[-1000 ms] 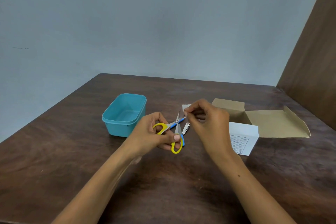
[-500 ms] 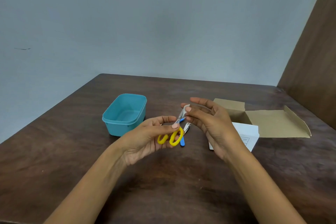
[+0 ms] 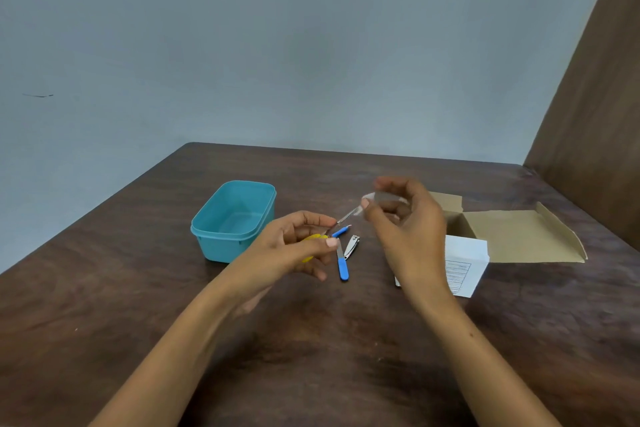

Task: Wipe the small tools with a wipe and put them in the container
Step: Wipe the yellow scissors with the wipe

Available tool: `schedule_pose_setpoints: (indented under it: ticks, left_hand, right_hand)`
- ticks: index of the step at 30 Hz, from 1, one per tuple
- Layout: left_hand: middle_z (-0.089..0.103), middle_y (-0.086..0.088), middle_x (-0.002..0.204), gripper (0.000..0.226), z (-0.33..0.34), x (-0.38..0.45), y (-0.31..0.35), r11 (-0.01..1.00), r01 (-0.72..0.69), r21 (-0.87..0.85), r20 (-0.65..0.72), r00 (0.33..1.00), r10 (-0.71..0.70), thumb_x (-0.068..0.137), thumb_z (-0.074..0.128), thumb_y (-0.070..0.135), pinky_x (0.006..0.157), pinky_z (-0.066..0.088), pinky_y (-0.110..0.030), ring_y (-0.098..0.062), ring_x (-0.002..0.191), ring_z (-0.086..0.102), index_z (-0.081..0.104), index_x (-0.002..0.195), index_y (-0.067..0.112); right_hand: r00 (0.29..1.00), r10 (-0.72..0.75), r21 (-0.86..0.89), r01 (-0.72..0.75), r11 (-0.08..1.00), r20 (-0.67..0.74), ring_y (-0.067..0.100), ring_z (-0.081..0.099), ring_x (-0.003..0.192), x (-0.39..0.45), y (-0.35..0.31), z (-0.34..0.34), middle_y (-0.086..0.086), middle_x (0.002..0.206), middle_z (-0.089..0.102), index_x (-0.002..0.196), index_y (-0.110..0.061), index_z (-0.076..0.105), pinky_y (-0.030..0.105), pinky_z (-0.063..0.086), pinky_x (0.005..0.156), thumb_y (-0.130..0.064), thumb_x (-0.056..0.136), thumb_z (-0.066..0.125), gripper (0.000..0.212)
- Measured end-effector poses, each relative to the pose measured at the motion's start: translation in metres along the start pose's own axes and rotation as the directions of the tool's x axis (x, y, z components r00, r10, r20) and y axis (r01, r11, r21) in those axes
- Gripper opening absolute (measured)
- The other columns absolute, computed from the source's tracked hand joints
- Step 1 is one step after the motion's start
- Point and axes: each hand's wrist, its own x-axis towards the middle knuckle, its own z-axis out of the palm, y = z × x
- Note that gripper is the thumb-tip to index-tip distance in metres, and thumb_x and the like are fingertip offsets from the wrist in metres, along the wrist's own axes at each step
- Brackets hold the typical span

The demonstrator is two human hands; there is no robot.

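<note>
My left hand [image 3: 294, 246] grips small yellow-handled scissors [image 3: 313, 239] above the table; their thin blades [image 3: 346, 217] point up and right. My right hand [image 3: 408, 229] pinches a small white wipe [image 3: 384, 198] at the blade tips. Below them on the table lie a blue-handled nail file [image 3: 342, 262], another small blue-handled tool [image 3: 341, 230] and a metal nail clipper [image 3: 352, 245]. The teal container [image 3: 235, 218] stands open to the left, with nothing visible inside.
An opened cardboard box [image 3: 519, 236] lies at the right, with a white printed packet [image 3: 464, 263] in front of it. A brown panel [image 3: 595, 114] rises along the table's right side. The dark wooden table [image 3: 311, 357] fills the foreground.
The scissors went from spread open to closed. My left hand turned them so the blades point up and right. My right hand lifted and now pinches the wipe at the blade tips.
</note>
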Motion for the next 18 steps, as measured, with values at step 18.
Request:
schedule_pose_setpoints:
  ticks: [18]
  left_hand:
    - [0.071, -0.021, 0.095, 0.045, 0.006, 0.007, -0.006, 0.760, 0.192, -0.621, 0.136, 0.981, -0.136, 0.099, 0.036, 0.032, 0.088, 0.054, -0.045, -0.030, 0.093, 0.070, 0.063, 0.103, -0.003]
  right_hand:
    - [0.813, -0.407, -0.232, 0.528, 0.817, 0.418, 0.007, 0.065, 0.075, -0.010, 0.015, 0.012, -0.003, 0.081, 0.070, 0.089, -0.013, 0.069, 0.029, 0.055, 0.068, -0.004, 0.079, 0.069, 0.013]
